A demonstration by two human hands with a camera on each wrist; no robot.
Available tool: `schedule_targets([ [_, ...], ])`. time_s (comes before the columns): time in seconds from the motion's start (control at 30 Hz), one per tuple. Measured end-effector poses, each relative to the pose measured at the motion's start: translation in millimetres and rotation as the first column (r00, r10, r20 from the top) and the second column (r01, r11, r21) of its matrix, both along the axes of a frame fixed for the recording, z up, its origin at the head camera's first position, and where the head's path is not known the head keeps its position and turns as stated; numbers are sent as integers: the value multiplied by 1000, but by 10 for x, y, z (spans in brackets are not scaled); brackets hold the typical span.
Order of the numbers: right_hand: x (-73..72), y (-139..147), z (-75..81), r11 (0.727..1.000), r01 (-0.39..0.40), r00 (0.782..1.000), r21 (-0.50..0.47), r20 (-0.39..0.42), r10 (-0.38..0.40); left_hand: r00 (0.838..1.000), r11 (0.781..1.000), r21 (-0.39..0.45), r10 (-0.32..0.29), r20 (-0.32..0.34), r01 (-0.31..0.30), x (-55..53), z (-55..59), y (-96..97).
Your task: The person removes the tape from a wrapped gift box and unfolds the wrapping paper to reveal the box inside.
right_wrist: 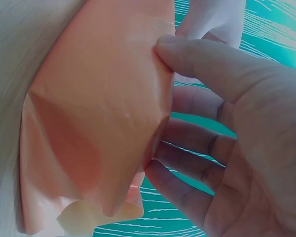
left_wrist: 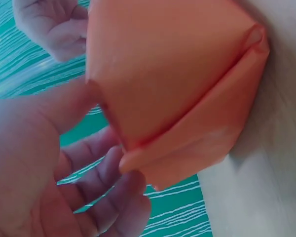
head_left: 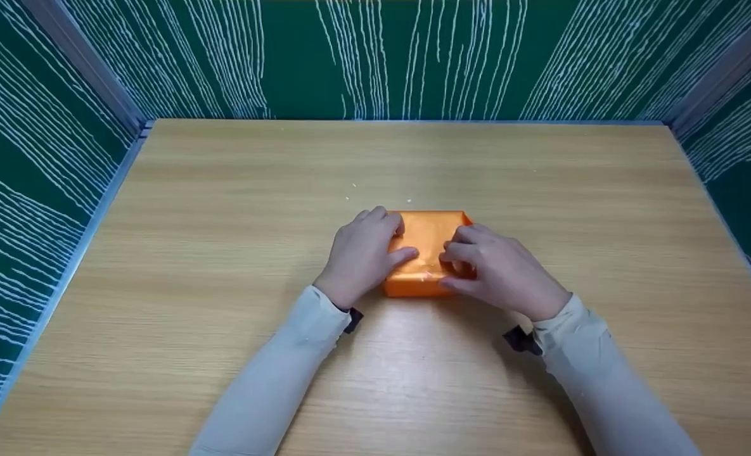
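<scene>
Gripping this orange package with my left hand, pinching its edge with my right hand; left end looks kinda folded, loose right end prob remains.

A boxy orange package lies flat — one end loose.

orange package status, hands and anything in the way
Left hand grips left end, right hand grips right end. Orange package on table, right-end paper loose. White specks behind, not blocking.
</scene>
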State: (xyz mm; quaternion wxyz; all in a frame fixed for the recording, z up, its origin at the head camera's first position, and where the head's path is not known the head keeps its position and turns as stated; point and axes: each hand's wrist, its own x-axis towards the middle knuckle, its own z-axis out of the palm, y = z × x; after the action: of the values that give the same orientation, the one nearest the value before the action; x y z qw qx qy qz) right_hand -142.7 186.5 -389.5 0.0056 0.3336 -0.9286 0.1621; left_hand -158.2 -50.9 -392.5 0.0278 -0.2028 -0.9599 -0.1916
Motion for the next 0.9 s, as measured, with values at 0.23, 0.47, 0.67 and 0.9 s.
schedule_targets([
  [0.23, 13, -9, -8, 1000, 23, 1000, 6, 18, -24, 999, 999, 34, 34, -3, -33, 2, -15, 31],
  [0.47, 7, 0, 9, 1000, 16, 1000, 8, 18, -17, 996, 995, -48, -84, -13, 83, -2, 86, -56],
  [0.67, 20, 8, 11, 1000, 18, 999, 6, 42, -18, 989, 985, -92, -140, 50, 144, -9, 195, -175],
  [0.9, 19, -1, 14, 1000, 22, 999, -6, 42, -21, 993, 984, -132, -119, 28, 121, -37, 230, -242],
])
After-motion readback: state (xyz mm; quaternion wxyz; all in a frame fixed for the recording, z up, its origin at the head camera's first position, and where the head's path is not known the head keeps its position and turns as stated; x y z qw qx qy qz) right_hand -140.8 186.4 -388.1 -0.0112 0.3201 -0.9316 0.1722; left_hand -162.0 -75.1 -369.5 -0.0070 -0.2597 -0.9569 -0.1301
